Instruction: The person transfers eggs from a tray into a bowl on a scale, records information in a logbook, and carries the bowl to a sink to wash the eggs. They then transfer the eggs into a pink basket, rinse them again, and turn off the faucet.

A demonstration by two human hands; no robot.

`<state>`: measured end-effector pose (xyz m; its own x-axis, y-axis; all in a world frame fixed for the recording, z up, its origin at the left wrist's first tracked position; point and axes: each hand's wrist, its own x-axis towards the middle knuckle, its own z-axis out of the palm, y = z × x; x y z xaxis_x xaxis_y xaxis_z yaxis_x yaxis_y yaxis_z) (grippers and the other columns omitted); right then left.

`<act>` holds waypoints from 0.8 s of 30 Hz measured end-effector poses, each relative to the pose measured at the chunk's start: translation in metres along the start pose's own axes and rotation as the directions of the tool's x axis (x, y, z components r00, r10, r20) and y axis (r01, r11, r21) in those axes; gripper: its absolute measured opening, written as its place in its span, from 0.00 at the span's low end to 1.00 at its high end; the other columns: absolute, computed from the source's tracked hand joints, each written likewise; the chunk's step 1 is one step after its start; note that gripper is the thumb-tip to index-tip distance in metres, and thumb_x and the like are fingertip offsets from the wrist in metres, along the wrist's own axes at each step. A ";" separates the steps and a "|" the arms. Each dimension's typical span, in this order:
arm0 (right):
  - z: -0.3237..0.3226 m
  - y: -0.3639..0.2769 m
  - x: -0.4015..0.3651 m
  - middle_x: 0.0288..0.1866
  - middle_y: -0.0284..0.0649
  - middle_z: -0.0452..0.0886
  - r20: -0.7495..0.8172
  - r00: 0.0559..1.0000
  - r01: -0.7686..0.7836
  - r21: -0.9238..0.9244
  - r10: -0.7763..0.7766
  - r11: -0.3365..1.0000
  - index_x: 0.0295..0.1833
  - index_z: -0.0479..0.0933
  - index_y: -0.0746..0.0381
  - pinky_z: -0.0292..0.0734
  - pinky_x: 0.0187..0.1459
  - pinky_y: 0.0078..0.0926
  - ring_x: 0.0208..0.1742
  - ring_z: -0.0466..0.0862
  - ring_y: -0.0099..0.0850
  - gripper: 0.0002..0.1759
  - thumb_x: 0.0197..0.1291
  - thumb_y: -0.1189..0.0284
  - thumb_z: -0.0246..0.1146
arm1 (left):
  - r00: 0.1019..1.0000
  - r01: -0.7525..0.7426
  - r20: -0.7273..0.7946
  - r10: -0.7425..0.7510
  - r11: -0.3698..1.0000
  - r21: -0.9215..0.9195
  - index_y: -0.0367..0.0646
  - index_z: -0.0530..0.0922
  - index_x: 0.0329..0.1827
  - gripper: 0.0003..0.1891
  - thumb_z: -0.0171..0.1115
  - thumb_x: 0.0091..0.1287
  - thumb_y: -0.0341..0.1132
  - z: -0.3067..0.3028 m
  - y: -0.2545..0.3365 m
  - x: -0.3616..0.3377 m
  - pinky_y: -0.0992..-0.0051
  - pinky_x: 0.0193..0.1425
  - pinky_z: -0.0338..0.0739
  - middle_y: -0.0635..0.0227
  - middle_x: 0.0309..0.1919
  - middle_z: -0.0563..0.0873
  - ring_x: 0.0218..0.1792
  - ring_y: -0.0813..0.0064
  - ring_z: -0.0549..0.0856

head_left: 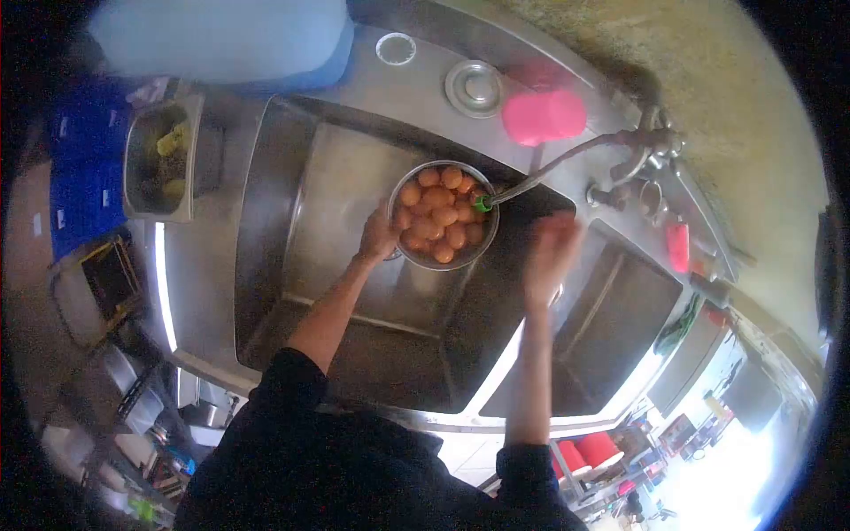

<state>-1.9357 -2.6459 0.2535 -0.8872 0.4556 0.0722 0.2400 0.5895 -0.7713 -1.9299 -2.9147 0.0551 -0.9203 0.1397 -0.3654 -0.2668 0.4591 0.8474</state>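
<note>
While a left hand (379, 239) grips the near-left side of a pot (483, 252) of brown eggs (444, 215) in a steel sink (345, 177), the risk appears to lie in that one-sided hold: wet metal could slip through the fingers, tip the load and crack shells against the basin. The green nozzle (482, 203) of the tap (553, 168) reaches over the rim, and a sideways pull might snag it or knock the topmost eggs; whether water is running cannot be told. The right hand (551, 257), blurred, hangs well apart from the pot, to its right, near the divider, its finger state unreadable. The eggs sit heaped inside, just right of the left hand's grasp, with the pot toward the basin's far side.
</note>
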 end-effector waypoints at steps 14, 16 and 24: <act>-0.020 -0.074 0.102 0.64 0.54 0.69 -0.278 0.956 -0.011 0.287 0.094 0.958 0.72 0.59 0.67 0.77 0.56 0.35 0.63 0.73 0.38 0.40 0.61 0.65 0.71 | 0.989 0.133 0.064 -0.131 0.991 -0.034 0.38 0.70 0.49 0.19 0.68 0.67 0.39 -0.028 -0.014 -0.027 0.69 0.37 0.82 0.59 0.32 0.84 0.33 0.71 0.86; -0.015 -0.083 0.111 0.64 0.55 0.70 -0.444 0.896 0.024 0.055 0.003 0.998 0.69 0.62 0.70 0.80 0.54 0.33 0.63 0.74 0.38 0.43 0.54 0.64 0.76 | 0.995 0.101 0.032 -0.099 0.994 -0.047 0.38 0.70 0.49 0.18 0.68 0.67 0.39 -0.030 -0.021 -0.041 0.70 0.37 0.82 0.61 0.31 0.83 0.31 0.72 0.85; -0.004 -0.085 0.124 0.47 0.52 0.83 -0.622 0.767 0.118 -0.100 -0.155 0.988 0.53 0.73 0.75 0.86 0.44 0.33 0.44 0.86 0.36 0.33 0.47 0.70 0.80 | 0.996 0.073 0.064 -0.062 0.977 -0.198 0.40 0.70 0.50 0.14 0.65 0.68 0.33 -0.032 -0.032 -0.079 0.74 0.34 0.82 0.66 0.33 0.82 0.33 0.76 0.83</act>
<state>-2.0646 -2.6367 0.3304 -0.4726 0.6735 0.5683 0.1715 0.7029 -0.6904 -1.8575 -2.9685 0.0694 -0.8819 0.1672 -0.4408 -0.3848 0.2850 0.8779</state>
